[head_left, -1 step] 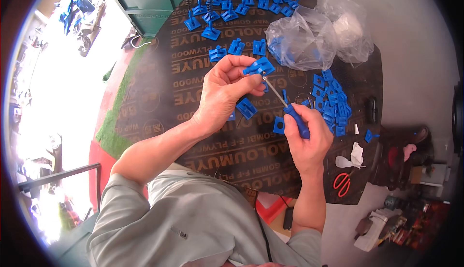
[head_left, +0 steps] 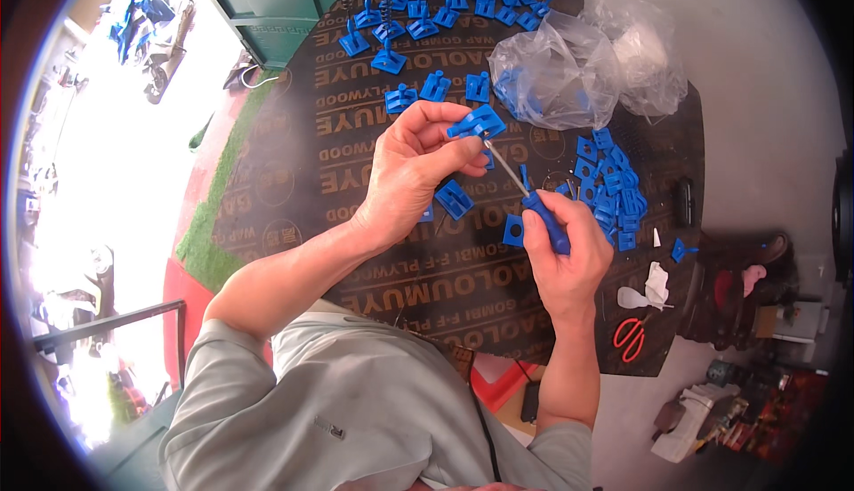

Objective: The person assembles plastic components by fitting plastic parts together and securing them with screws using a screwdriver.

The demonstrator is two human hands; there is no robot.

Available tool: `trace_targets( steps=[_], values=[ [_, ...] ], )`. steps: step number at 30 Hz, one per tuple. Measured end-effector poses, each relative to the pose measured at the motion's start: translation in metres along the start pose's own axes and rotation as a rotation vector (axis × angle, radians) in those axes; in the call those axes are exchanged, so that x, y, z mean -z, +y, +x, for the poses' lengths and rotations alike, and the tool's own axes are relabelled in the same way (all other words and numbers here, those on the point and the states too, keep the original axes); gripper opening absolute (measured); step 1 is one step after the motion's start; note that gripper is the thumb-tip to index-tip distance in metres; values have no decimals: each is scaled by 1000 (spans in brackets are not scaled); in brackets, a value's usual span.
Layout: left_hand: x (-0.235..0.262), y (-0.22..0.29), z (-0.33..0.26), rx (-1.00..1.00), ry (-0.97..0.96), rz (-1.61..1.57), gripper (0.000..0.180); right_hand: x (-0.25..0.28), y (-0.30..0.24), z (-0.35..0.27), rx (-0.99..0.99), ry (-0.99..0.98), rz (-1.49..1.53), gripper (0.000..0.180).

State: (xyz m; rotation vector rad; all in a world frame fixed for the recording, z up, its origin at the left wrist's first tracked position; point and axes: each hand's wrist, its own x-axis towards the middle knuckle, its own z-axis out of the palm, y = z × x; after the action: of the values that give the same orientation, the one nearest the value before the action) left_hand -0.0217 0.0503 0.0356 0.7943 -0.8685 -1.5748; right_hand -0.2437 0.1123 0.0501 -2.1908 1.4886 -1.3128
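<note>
Over at the left edge of the dark plywood board [head_left: 374, 269] there's nothing much, just green turf showing past the rim. Moving in, my left hand [head_left: 409, 180] is up over the middle of the board, thumb and fingertips pinched on a small blue plastic clip [head_left: 478, 124], holding it tilted in the air, clear of the surface. Right under that hand there's a loose blue piece [head_left: 454, 197] lying flat on the board.

The metal shaft of my screwdriver [head_left: 534, 197] runs up and left, and its tip is touching the underside of the clip I'm holding. My right hand [head_left: 560, 260] is wrapped tight around the blue handle, fingers fully curled, sitting just below and right of the left hand, near the board's front edge.

Further right, a heap of the same blue parts [head_left: 609, 189] is spread along the right side of the board, just beside my right knuckles. Behind that, toward the far right corner, there's a crumpled clear plastic bag [head_left: 578, 64] with more blue bits inside. Another row of blue pieces [head_left: 445, 2] lines the far edge. Down at the near right corner lie red-handled scissors [head_left: 630, 335], well apart from everything I'm holding.
</note>
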Motion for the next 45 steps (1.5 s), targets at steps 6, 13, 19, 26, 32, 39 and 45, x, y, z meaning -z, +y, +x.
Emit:
trace_targets(
  steps=[6,13,19,26,32,39,45],
  values=[
    [1,-2,0,-24,1,8,30,-2,1,0,21,15,-21,25],
    [0,-2,-1,-34,6,31,30,-2,0,1,19,24,-24,25],
    [0,-3,-1,-41,14,24,30,-2,1,2,32,30,-26,24],
    [-1,-3,-1,-33,22,30,30,-2,1,2,42,44,-32,24],
    [-1,-5,0,-63,26,43,30,-5,6,4,131,105,-115,29],
    [1,-7,1,-92,28,40,31,-5,-2,-2,-34,105,96,27],
    [0,-9,1,-96,21,60,31,8,5,-10,-260,-91,106,20]
  ],
)
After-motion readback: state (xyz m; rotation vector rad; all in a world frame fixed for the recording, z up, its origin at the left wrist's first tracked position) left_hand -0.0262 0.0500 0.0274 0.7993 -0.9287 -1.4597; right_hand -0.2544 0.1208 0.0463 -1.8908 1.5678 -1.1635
